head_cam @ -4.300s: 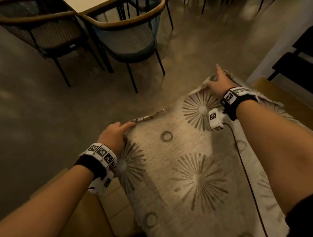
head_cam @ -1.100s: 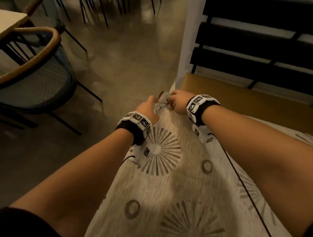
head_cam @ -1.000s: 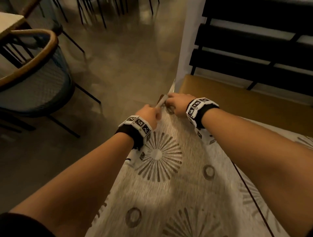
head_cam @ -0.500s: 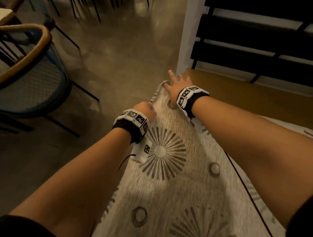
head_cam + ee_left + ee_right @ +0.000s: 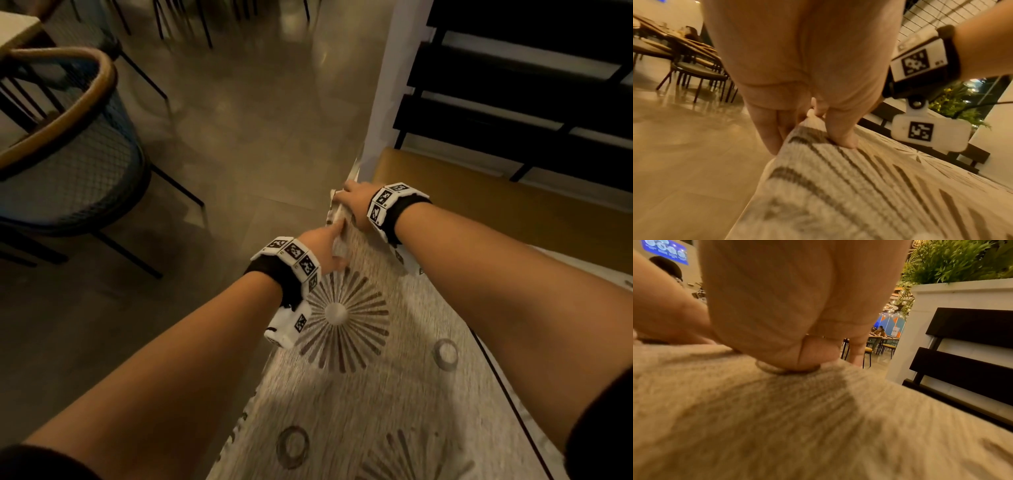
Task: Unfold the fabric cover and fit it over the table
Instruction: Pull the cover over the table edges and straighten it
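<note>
The pale fabric cover [image 5: 376, 394] with brown sunburst and ring prints lies spread over the table, which it hides. My left hand [image 5: 327, 245] pinches the cover's left edge near the far corner. In the left wrist view [image 5: 807, 129] the thumb sits on top and the fingers wrap down the side. My right hand [image 5: 349, 205] holds the far corner itself, fingers curled over the edge. In the right wrist view its thumb [image 5: 809, 360] presses down on the cover [image 5: 797, 418]. The hands are a palm's width apart.
A wooden bench seat [image 5: 496, 212] with a black slatted back [image 5: 513, 85] runs along the right, beside a white post [image 5: 387, 102]. A blue mesh chair [image 5: 68, 164] with a wooden rim stands on the floor at left. More chairs stand further back.
Half a second ago my right hand lay flat with its fingers spread at the far corner; now it curls over that corner. My left hand has slid forward along the edge toward it.
</note>
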The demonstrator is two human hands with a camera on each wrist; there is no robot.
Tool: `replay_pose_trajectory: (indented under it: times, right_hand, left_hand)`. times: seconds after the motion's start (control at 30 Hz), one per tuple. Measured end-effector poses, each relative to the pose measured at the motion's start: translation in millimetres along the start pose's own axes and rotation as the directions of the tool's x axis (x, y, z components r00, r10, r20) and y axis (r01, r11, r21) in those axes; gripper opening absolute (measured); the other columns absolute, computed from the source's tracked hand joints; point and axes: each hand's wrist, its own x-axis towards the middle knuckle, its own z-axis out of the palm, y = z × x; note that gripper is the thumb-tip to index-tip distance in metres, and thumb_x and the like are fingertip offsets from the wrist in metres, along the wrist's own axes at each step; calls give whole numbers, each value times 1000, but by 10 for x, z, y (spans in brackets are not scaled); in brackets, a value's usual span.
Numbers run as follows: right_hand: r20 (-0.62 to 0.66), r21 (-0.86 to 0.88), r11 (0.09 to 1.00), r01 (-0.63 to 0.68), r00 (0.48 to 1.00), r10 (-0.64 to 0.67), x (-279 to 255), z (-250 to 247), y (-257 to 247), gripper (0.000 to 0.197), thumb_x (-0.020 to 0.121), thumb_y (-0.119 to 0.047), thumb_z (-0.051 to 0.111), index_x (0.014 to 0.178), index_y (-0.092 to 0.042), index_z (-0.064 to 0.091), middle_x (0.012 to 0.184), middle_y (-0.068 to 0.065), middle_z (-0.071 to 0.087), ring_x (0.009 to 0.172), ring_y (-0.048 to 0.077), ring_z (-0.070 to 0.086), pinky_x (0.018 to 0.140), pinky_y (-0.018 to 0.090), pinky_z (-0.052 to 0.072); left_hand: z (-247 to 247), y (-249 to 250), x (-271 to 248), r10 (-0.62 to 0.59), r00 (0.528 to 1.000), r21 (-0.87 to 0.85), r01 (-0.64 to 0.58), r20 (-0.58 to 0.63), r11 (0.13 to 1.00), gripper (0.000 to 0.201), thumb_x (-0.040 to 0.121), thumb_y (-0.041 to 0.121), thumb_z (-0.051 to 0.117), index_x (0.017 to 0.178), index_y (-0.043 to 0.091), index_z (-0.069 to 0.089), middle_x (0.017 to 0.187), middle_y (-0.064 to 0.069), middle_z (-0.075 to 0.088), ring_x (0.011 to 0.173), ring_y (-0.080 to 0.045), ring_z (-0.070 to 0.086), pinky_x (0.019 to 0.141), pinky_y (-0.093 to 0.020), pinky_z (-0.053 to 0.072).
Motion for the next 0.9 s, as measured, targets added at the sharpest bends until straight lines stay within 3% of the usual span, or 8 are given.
replay_pose_trajectory:
  times: [0.1, 0.2, 0.3, 0.37, 0.53, 0.7, 0.83, 0.9]
  right_hand:
    - [56, -56, 998, -31, 998, 34, 6, -110, -18, 68, 74, -25, 61, 138, -24, 39, 127, 9, 42, 115, 35, 52, 93, 50, 49]
    - [119, -110, 993, -41, 991, 54, 102, -203, 3, 84, 71, -30, 69, 145, -32, 30, 140, 7, 43, 124, 34, 49, 97, 50, 47]
    - [167, -109, 993, -41, 984, 59, 236, -240, 47, 108, 72, -16, 74, 149, -42, 3, 152, 12, 36, 131, 33, 46, 99, 47, 46]
    - [122, -40, 998, -56, 991, 61, 333, -267, 65, 107, 77, -4, 68, 150, -40, -3, 153, 14, 31, 134, 35, 42, 101, 45, 45]
    - [67, 80, 996, -44, 997, 39, 572, -348, 27, 58, 92, -4, 42, 146, -22, 35, 151, 11, 37, 137, 30, 38, 107, 35, 34]
    - [237, 95, 995, 43, 969, -65, 670, -319, -105, 62, 87, 6, 44, 145, -16, 39, 151, 8, 38, 135, 27, 39, 109, 30, 34]
    - [169, 119, 993, 14, 985, -34, 673, -323, -55, 22, 86, -13, 56, 102, -11, 71, 111, 8, 69, 97, 23, 59, 86, 31, 44]
    - [106, 34, 999, 14, 994, -17, 696, -420, 22, 16, 82, -19, 53, 82, -14, 69, 84, 5, 68, 90, 26, 61, 94, 37, 38]
  left_hand:
    - [23, 15, 28, 1, 1000, -14, -1, -15, 1000, 98, 80, 35, 69, 152, 19, 6, 132, -15, 56, 112, -34, 58, 89, -36, 48]
    - [47, 28, 52, -25, 1000, 15, 26, -10, 1000, 104, 79, 34, 71, 152, 18, 0, 134, -16, 54, 112, -35, 59, 92, -40, 49]
    - [55, 6, 68, -21, 1000, -26, 20, -13, 999, 98, 82, 26, 71, 153, 15, 3, 143, -17, 45, 122, -35, 53, 99, -42, 46]
    - [71, -15, 73, -20, 1000, -50, 20, -10, 999, 99, 82, 25, 71, 153, 15, 3, 148, -17, 40, 126, -35, 50, 102, -43, 44]
    - [123, -25, 120, -18, 1000, -64, 17, -7, 998, 101, 82, 24, 70, 153, 21, -2, 150, -16, 36, 121, -36, 54, 98, -45, 48]
    - [133, -42, 101, -13, 1000, -89, 13, -2, 996, 103, 83, 20, 70, 153, 23, -7, 149, -16, 38, 121, -35, 53, 99, -45, 47]
    - [119, -21, 64, -21, 1000, -91, 22, 12, 996, 103, 83, 20, 71, 153, 23, -5, 151, -15, 35, 124, -34, 51, 101, -45, 46]
    - [104, -10, 53, -21, 1000, -95, 22, 10, 995, 99, 85, 19, 69, 153, 22, -2, 149, -15, 38, 123, -34, 52, 100, -45, 47]
